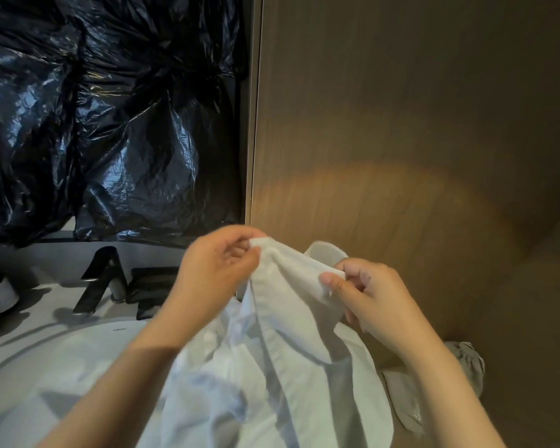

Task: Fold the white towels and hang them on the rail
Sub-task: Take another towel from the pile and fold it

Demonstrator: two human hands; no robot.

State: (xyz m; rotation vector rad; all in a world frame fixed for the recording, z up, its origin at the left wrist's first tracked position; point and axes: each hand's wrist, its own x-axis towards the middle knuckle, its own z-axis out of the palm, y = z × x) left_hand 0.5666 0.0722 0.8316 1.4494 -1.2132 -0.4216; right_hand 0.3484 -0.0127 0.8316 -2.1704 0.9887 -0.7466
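Note:
A white towel (272,357) hangs in loose folds in front of me, over the basin. My left hand (214,270) pinches its top edge between thumb and fingers at the upper left. A short way to the right, my right hand (366,292) pinches the same edge, thumb on top. The stretch of towel between the two hands sags a little. More white cloth (408,402) lies lower right by the wall. No rail is in view.
A wooden wall panel (401,140) fills the right side. Black plastic sheeting (110,108) covers the area at upper left. Below it stand a dark tap (101,279), a dark tray (152,286) and the white basin (46,367). A white cup (325,252) stands behind the towel.

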